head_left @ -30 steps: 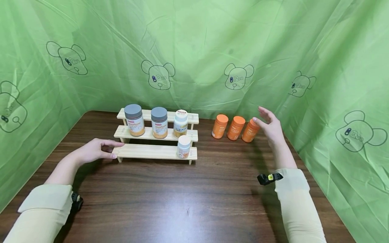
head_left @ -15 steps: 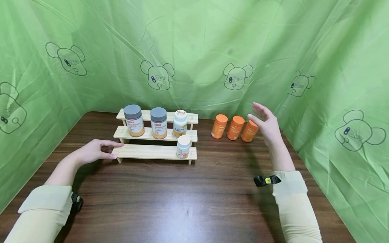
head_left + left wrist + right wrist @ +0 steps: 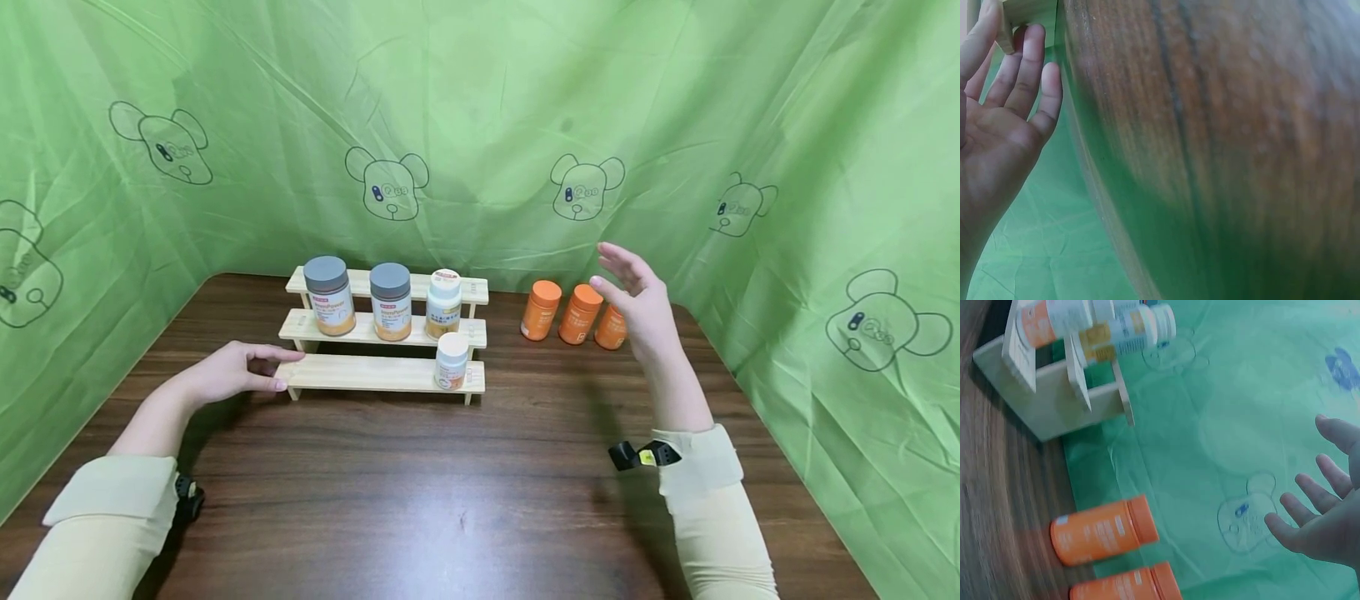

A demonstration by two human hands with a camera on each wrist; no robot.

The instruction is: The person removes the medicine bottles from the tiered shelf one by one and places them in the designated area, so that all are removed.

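A three-step wooden display rack (image 3: 360, 373) stands on the table's left half. My left hand (image 3: 234, 372) holds the left end of its lowest step, thumb at the front edge and fingers behind; in the left wrist view the fingers (image 3: 1030, 69) reach the board's end. On the middle step are two grey-lidded bottles (image 3: 330, 297) and a white bottle (image 3: 443, 305); a small white-capped bottle (image 3: 452, 362) is at the lowest step's right end. My right hand (image 3: 645, 308), fingers spread and holding nothing, hovers by three orange bottles (image 3: 542, 311), partly covering the rightmost.
Green cloth (image 3: 480, 100) printed with bear outlines hangs behind and along both sides of the dark wooden table (image 3: 390, 492). The orange bottles stand in a row right of the rack, near the table's back edge.
My right hand has moved left and slightly up, from beside the rightmost orange bottle to partly in front of it. The left hand, rack and bottles stay where they were.
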